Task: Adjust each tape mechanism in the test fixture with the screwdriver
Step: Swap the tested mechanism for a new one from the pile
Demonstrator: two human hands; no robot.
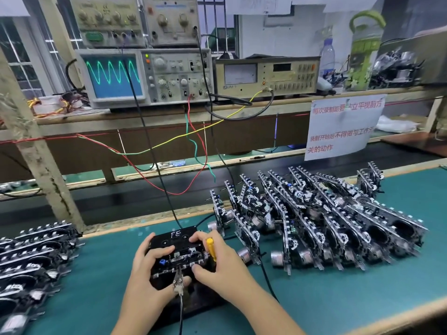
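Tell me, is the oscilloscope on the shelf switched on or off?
On. The oscilloscope screen glows blue and shows a bright green wave across it.

Camera: on the person's head
Looks: forward and down at the bench (338,298)
Near: close above both hands

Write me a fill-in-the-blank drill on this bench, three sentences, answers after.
1. The screwdriver tucked in the right hand has a ____ handle.
2. The oscilloscope screen shows a ____ wave trace.
3. Both the left hand and the right hand hold the tape mechanism, whose black cassette is marked with the letters ____.

Missing words: yellow; green; FE
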